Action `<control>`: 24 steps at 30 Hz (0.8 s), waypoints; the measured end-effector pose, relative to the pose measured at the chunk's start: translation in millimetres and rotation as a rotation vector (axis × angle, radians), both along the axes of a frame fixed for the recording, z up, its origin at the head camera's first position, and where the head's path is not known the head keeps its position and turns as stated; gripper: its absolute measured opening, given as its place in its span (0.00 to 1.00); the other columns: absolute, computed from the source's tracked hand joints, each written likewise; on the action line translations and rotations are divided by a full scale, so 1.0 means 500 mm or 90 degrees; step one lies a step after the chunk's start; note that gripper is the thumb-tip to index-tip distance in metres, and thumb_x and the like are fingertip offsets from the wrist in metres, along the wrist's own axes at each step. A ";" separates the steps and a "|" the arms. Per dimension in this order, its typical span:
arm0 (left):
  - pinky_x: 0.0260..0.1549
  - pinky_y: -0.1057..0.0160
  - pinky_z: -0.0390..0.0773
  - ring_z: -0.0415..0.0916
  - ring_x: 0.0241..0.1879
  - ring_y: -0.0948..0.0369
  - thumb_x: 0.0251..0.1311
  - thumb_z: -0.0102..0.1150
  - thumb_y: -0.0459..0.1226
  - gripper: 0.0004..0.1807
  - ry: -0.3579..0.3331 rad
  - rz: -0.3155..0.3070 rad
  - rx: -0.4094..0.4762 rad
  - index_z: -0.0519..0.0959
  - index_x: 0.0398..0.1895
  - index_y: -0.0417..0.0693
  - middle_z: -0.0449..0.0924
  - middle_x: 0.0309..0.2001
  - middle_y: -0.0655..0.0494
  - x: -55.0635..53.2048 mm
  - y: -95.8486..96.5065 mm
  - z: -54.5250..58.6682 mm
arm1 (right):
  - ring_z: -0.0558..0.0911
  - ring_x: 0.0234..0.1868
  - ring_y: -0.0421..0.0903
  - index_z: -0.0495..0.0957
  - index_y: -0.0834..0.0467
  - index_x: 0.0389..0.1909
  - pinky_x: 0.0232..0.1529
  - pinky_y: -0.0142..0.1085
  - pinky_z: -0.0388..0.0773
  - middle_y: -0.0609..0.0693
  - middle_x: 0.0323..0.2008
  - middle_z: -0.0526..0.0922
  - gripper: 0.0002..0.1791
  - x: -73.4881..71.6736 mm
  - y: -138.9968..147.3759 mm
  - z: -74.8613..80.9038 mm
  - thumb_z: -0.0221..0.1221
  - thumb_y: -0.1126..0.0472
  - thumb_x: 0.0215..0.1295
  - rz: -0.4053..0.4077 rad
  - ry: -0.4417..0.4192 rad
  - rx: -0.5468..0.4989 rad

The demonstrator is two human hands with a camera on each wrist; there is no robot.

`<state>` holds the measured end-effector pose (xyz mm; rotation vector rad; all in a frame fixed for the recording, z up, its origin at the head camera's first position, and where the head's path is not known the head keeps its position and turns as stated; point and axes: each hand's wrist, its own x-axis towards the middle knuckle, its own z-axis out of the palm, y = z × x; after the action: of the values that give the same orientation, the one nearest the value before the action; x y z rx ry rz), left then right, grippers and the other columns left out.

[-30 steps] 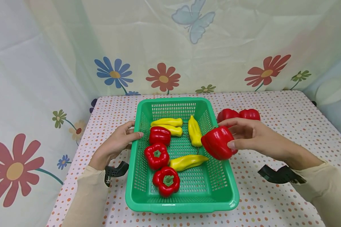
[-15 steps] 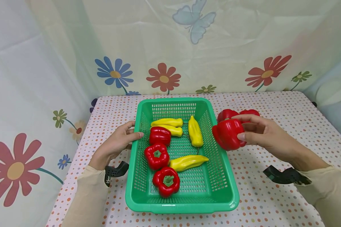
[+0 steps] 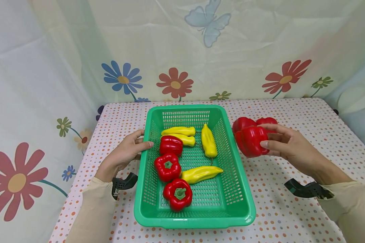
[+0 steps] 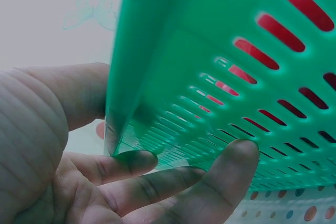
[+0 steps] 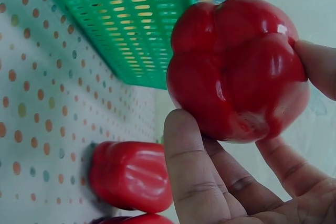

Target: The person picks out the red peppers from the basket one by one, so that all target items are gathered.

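A green plastic basket [image 3: 197,221] stands on the table with several yellow peppers [image 3: 209,141] and red bell peppers [image 3: 168,167] inside. My left hand [image 3: 126,153] grips its left rim, thumb over the edge; the left wrist view shows the fingers [image 4: 157,187] against the outside of the slotted wall [image 4: 184,40]. Just outside the right rim, my right hand [image 3: 287,143] holds a red bell pepper [image 3: 250,141] between thumb and fingers. In the right wrist view this bell pepper [image 5: 241,72] hangs above the table, its lobed bottom toward the camera.
Behind the right hand, more red bell peppers [image 3: 243,123] lie on the table beside the basket; one bell pepper [image 5: 134,174] shows whole in the right wrist view. A dotted cloth [image 3: 280,216] covers the table. A flowered curtain [image 3: 158,50] hangs behind it.
My right hand has carried the red bell pepper rightward, from over the basket's right rim to outside it, turning it on the way. The left hand and the basket have stayed put.
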<state>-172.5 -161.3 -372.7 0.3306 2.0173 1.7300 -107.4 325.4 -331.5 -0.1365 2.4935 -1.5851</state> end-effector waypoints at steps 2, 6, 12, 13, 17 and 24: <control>0.37 0.44 0.90 0.89 0.44 0.42 0.75 0.54 0.34 0.30 -0.001 0.000 0.001 0.60 0.76 0.36 0.79 0.60 0.27 0.000 0.001 0.000 | 0.83 0.51 0.40 0.67 0.47 0.70 0.43 0.40 0.90 0.40 0.57 0.77 0.27 0.001 0.004 -0.007 0.60 0.65 0.75 -0.005 0.002 -0.005; 0.37 0.44 0.90 0.89 0.44 0.42 0.75 0.54 0.34 0.30 -0.001 -0.001 0.001 0.60 0.76 0.36 0.79 0.59 0.27 0.000 0.002 0.000 | 0.82 0.51 0.39 0.65 0.49 0.72 0.44 0.40 0.90 0.40 0.57 0.75 0.28 0.004 0.012 -0.021 0.60 0.65 0.75 -0.014 -0.003 -0.006; 0.37 0.45 0.90 0.89 0.43 0.43 0.75 0.54 0.34 0.30 -0.001 -0.002 -0.001 0.60 0.76 0.36 0.79 0.59 0.27 0.000 0.001 0.001 | 0.82 0.51 0.39 0.66 0.46 0.71 0.45 0.39 0.90 0.40 0.56 0.76 0.27 0.008 0.020 -0.040 0.59 0.65 0.76 -0.028 -0.004 -0.019; 0.37 0.45 0.90 0.89 0.43 0.44 0.75 0.54 0.34 0.30 -0.002 -0.001 -0.001 0.60 0.76 0.36 0.79 0.59 0.27 0.000 0.001 0.001 | 0.82 0.50 0.39 0.67 0.45 0.70 0.45 0.39 0.90 0.40 0.55 0.77 0.27 0.008 0.020 -0.043 0.59 0.65 0.76 -0.031 -0.004 -0.022; 0.38 0.46 0.90 0.89 0.43 0.46 0.75 0.55 0.34 0.30 -0.006 0.003 0.000 0.60 0.76 0.36 0.79 0.59 0.27 0.000 -0.001 0.001 | 0.82 0.50 0.39 0.69 0.41 0.67 0.45 0.38 0.90 0.41 0.55 0.77 0.25 0.009 0.020 -0.054 0.59 0.65 0.76 -0.039 -0.013 -0.036; 0.38 0.46 0.90 0.90 0.42 0.46 0.75 0.55 0.34 0.30 -0.008 0.003 0.005 0.60 0.76 0.36 0.79 0.58 0.27 0.000 0.000 0.002 | 0.81 0.52 0.39 0.66 0.45 0.72 0.49 0.39 0.89 0.43 0.58 0.73 0.29 0.016 0.020 -0.073 0.62 0.60 0.75 -0.057 -0.037 -0.016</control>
<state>-172.3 -161.3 -371.8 0.3180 2.0045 1.7389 -99.2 335.3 -367.8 0.0183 2.4690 -1.6308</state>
